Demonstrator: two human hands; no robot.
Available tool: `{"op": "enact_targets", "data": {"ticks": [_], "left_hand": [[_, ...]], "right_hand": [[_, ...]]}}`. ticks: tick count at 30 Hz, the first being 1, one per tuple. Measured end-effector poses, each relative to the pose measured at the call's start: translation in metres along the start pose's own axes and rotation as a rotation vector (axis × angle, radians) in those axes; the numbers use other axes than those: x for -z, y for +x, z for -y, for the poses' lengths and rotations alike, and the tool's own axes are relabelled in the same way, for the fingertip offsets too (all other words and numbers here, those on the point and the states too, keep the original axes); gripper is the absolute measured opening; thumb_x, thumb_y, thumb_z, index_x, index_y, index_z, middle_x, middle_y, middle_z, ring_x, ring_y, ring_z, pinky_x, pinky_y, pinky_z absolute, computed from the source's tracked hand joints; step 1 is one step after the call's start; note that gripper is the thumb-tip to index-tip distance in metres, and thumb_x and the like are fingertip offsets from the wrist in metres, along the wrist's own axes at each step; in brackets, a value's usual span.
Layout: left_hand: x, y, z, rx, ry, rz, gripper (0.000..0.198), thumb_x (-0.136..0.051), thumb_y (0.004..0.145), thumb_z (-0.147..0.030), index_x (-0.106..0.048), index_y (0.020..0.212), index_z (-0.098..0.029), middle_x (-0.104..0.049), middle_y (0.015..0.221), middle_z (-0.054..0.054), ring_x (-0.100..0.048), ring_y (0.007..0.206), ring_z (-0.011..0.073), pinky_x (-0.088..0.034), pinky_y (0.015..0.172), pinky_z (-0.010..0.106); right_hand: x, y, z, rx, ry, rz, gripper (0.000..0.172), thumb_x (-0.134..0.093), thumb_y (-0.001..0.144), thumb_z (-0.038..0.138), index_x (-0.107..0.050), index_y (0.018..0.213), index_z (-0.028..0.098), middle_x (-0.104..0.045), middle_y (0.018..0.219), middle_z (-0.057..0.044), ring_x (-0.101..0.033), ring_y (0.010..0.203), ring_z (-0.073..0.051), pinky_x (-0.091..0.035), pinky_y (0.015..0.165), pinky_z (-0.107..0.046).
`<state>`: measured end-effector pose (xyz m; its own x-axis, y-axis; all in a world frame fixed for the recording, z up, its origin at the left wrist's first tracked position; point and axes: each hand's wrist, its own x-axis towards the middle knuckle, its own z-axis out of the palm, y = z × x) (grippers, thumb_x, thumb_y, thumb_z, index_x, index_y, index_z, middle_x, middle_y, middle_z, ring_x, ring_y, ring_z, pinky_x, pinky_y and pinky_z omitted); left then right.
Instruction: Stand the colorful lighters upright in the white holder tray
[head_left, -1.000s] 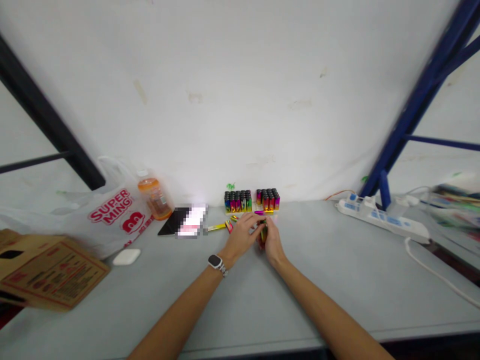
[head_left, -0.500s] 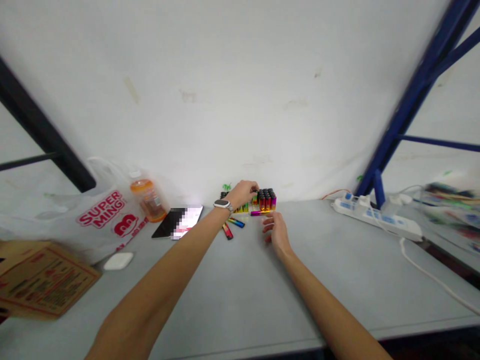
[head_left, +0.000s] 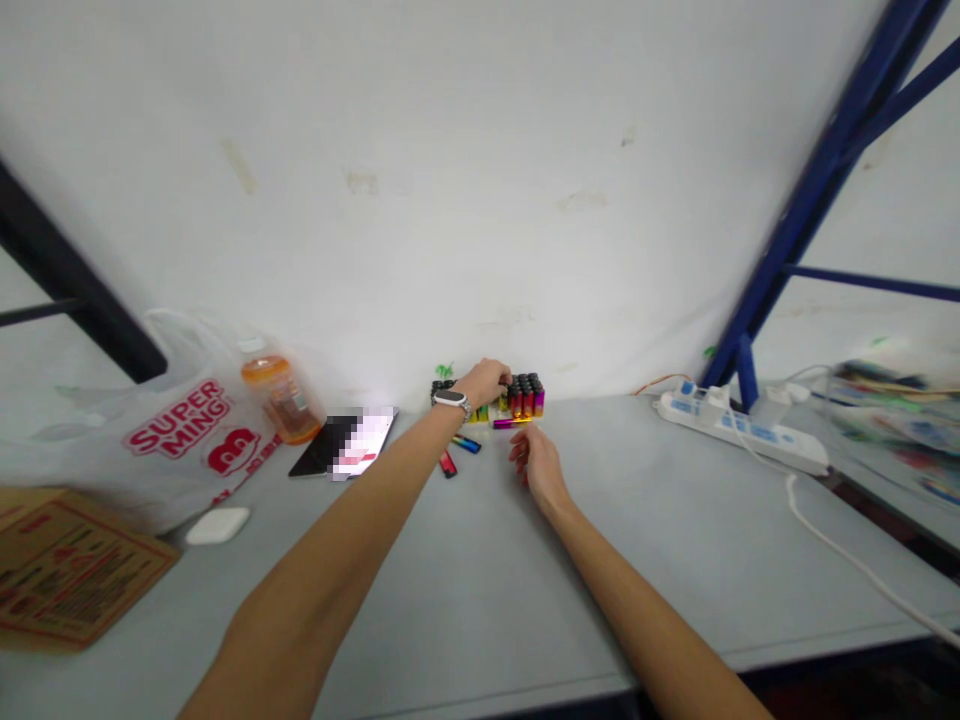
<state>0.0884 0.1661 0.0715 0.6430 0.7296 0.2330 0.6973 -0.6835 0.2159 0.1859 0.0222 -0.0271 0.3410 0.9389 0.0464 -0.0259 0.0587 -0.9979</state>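
Note:
My left hand [head_left: 486, 380], wearing a watch [head_left: 450, 398], reaches over the back of the table with its fingers pinched on a small yellow-green cylinder [head_left: 503, 403]. Just right of it stands a tight block of black-topped red-to-purple cylinders [head_left: 528, 398], lighter-like in look. More black-topped cylinders [head_left: 442, 386] show left of the hand, partly hidden by the wrist. My right hand [head_left: 541, 468] hovers low in front, fingers loosely curled and apart, holding nothing. A purple-yellow stick [head_left: 510, 424] lies beyond its fingertips. Blue [head_left: 467, 443] and red [head_left: 448, 464] sticks lie near the left wrist.
At left are a tablet [head_left: 322, 447], an orange drink bottle [head_left: 281, 400], a printed plastic bag [head_left: 180, 430], a white case [head_left: 217, 525] and a cardboard box [head_left: 82, 570]. A power strip [head_left: 742, 432] with cables lies right, below a blue frame post [head_left: 795, 220]. The wall closes the back.
The view has shifted slightly, moving everything a little left. My left hand stays over the cylinders at the block's left side. My right hand's fingers have curled in slightly.

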Motion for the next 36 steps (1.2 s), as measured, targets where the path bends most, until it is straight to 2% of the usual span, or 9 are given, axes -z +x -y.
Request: {"op": "enact_targets", "data": {"ticks": [10,17,26,29,32,34,36], "left_hand": [[-0.002,-0.001,0.000,0.012,0.000,-0.045,0.023,-0.062,0.079,-0.010,-0.074,0.099,-0.013,-0.074,0.093,0.010,-0.067,0.090,0.0199,-0.051,0.090,0.031],[-0.002,0.000,0.001,0.042,0.012,-0.023,0.020,-0.064,0.080,-0.012,-0.075,0.097,-0.013,-0.075,0.092,0.008,-0.068,0.085,0.0170,-0.052,0.084,0.026],[-0.001,-0.014,-0.015,0.032,0.168,-0.053,0.027,-0.052,0.087,-0.011,-0.074,0.102,-0.015,-0.073,0.103,0.015,-0.066,0.099,0.0238,-0.047,0.093,0.034],[0.003,-0.019,-0.023,0.026,0.215,-0.065,0.028,-0.048,0.089,-0.011,-0.072,0.103,-0.015,-0.072,0.099,0.014,-0.064,0.103,0.0243,-0.043,0.098,0.037],[0.006,-0.029,-0.029,-0.001,0.274,-0.124,0.026,-0.047,0.091,-0.013,-0.070,0.103,-0.015,-0.069,0.106,0.014,-0.058,0.112,0.0263,-0.040,0.100,0.039],[0.004,-0.040,-0.032,-0.009,0.314,-0.156,0.025,-0.045,0.093,-0.017,-0.068,0.104,-0.016,-0.066,0.112,0.014,-0.056,0.113,0.0263,-0.043,0.097,0.038],[-0.002,-0.053,-0.033,0.034,0.314,-0.103,0.026,-0.043,0.095,-0.020,-0.066,0.106,-0.016,-0.066,0.111,0.013,-0.061,0.106,0.0238,-0.047,0.090,0.033]], "right_hand": [[0.001,0.000,-0.002,0.026,-0.066,0.064,0.057,-0.033,0.089,0.065,-0.061,0.069,0.020,-0.058,0.054,0.000,-0.050,0.049,-0.014,-0.034,0.046,-0.024],[0.002,0.000,-0.002,0.033,-0.070,0.068,0.058,-0.034,0.088,0.068,-0.060,0.067,0.021,-0.058,0.053,0.000,-0.050,0.049,-0.015,-0.035,0.047,-0.024],[0.001,-0.001,-0.001,0.037,-0.068,0.079,0.058,-0.034,0.089,0.066,-0.061,0.065,0.021,-0.059,0.052,-0.001,-0.050,0.047,-0.015,-0.035,0.047,-0.025],[0.001,-0.001,-0.001,0.031,-0.059,0.075,0.055,-0.035,0.089,0.064,-0.061,0.065,0.021,-0.058,0.052,0.000,-0.050,0.048,-0.015,-0.034,0.047,-0.025],[0.002,0.000,0.000,0.014,-0.070,0.068,0.050,-0.034,0.090,0.057,-0.060,0.066,0.021,-0.058,0.052,0.000,-0.050,0.048,-0.015,-0.034,0.047,-0.025],[0.002,0.001,0.000,0.021,-0.087,0.068,0.041,-0.038,0.088,0.047,-0.059,0.066,0.021,-0.057,0.053,0.001,-0.050,0.049,-0.015,-0.034,0.047,-0.025],[0.003,0.002,-0.002,0.039,-0.089,0.076,0.027,-0.044,0.083,0.038,-0.059,0.067,0.021,-0.056,0.053,0.002,-0.050,0.049,-0.014,-0.035,0.048,-0.024]]}}
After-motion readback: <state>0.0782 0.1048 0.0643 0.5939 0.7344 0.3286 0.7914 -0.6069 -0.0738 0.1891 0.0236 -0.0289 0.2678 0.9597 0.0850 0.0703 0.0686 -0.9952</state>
